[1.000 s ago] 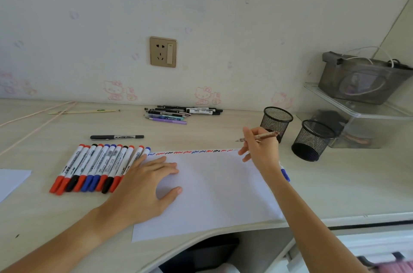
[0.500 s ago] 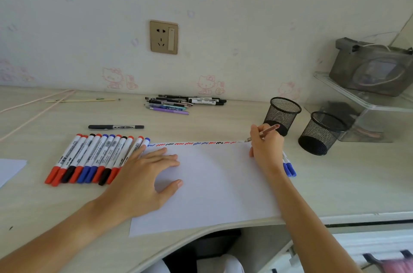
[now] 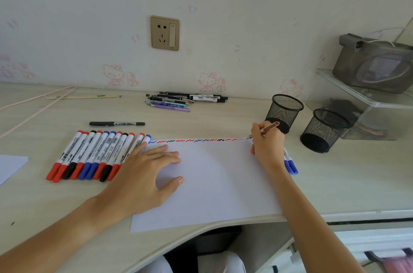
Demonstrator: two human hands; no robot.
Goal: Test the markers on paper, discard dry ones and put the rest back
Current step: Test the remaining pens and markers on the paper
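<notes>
A white sheet of paper point(image 3: 214, 185) lies on the desk, with a line of red, blue and black squiggles point(image 3: 196, 140) along its far edge. My left hand point(image 3: 147, 172) rests flat on the sheet's left part. My right hand point(image 3: 267, 143) grips a thin brownish pen point(image 3: 269, 127), its tip touching the paper's far right corner. A row of several red, blue and black capped markers point(image 3: 93, 156) lies left of the sheet. Two blue-capped markers point(image 3: 290, 165) lie just right of my right wrist.
Two black mesh pen cups stand at the right, one farther back point(image 3: 285, 111) and one nearer point(image 3: 321, 130). A black marker point(image 3: 116, 124) lies alone behind the row. A pile of pens point(image 3: 185, 100) sits by the wall. A clear shelf point(image 3: 366, 102) holds a grey pouch point(image 3: 375, 64).
My right hand has come down from above the paper's far edge, and the pen tip now touches the sheet's far right corner. My left hand stays flat on the paper.
</notes>
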